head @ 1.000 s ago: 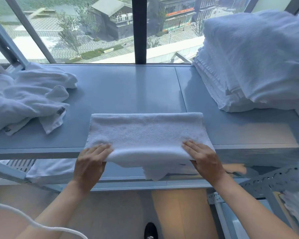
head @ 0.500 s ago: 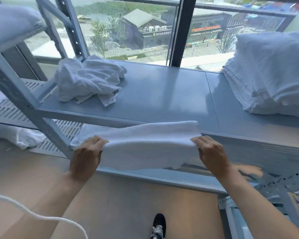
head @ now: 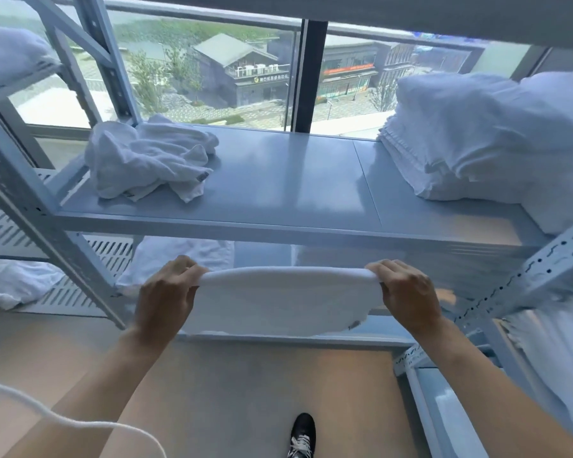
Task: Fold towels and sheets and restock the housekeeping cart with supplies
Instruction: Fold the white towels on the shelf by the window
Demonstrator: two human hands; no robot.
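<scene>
Two hands are pinching the folded white towel (head: 278, 299) by its ends, left hand (head: 166, 299) on one end and right hand (head: 407, 292) on the other, fingers curled over the top fold (thumbs are sitting underneath, hard to see). It's hanging in the air just below the front edge of the grey shelf (head: 288, 193), not touching it. Up on that shelf, a crumpled towel pile (head: 146, 160) is sitting at the left end, and a stack of folded towels (head: 477, 140) is taking up the right end.
</scene>
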